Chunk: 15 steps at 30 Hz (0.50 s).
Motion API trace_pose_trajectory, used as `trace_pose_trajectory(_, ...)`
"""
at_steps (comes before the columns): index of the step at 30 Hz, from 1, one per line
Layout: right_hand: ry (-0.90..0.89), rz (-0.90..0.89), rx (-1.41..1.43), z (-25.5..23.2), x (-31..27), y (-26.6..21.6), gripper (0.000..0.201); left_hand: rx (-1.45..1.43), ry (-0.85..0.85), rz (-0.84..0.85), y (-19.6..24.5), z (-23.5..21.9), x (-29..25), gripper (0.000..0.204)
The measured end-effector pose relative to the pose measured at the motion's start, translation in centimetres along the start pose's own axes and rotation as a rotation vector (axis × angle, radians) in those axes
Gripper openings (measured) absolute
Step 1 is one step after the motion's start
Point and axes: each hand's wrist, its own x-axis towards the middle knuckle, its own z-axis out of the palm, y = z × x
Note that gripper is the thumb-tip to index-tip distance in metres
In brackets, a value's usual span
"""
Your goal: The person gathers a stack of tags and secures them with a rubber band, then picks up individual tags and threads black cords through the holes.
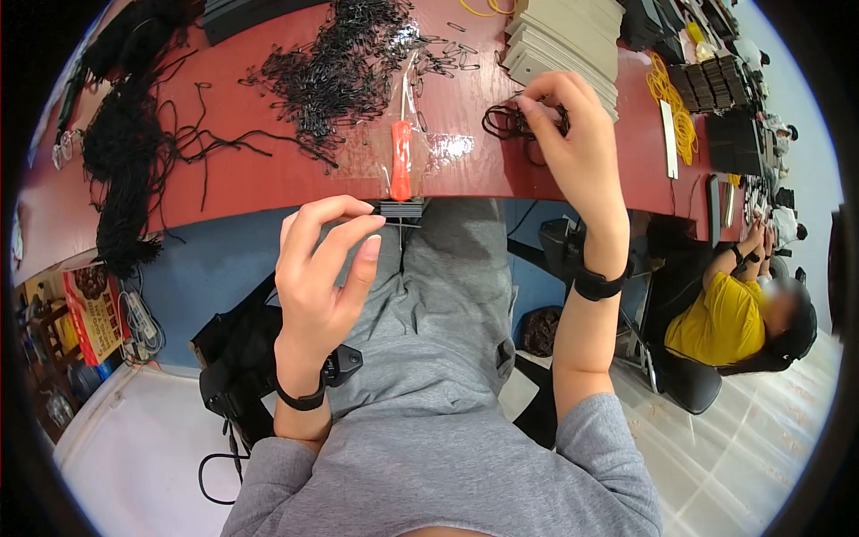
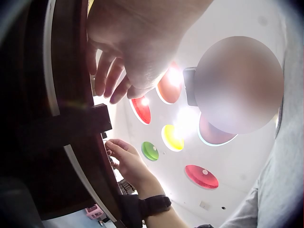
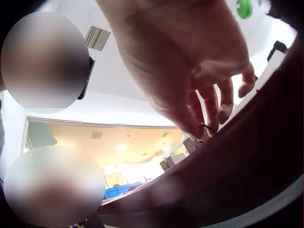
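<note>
My right hand [image 1: 577, 125] is over the table beside a small bundle of black cord [image 1: 508, 123]. Its thumb and forefinger pinch a bit of the cord, and a thin dark end shows at the fingertips of the right hand [image 3: 204, 95] in the right wrist view. My left hand [image 1: 318, 259] is in front of the table edge, fingers loosely bent and thumb apart, with nothing between them. Close to its fingertips, a small stack of dark flat pieces [image 1: 401, 208] sits at the edge. Just behind lies a screwdriver [image 1: 401, 161] with an orange-red handle, under clear film.
A heap of black safety-pin-like clips [image 1: 331, 76] covers the red table's [image 1: 242, 183] back middle. Black cords [image 1: 125, 161] hang over its left edge. Stacked grey-beige boards [image 1: 564, 45] and yellow cord [image 1: 673, 107] are at the right. A person in yellow [image 1: 725, 313] sits further right.
</note>
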Motion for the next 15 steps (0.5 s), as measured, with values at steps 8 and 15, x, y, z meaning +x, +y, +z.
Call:
trace_pose_trajectory(8, 0.416, 0.115, 0.985, -3.6, 0.6, 0.5, 0.016, -0.035, 0.006, -0.032, 0.2, 0.1, 0.1, 0.013)
trace_pose_trajectory(15, 0.427, 0.057, 1.558, -6.4, 0.0, 0.5, 0.015, -0.025, -0.003, -0.024, 0.2, 0.1, 0.1, 0.012)
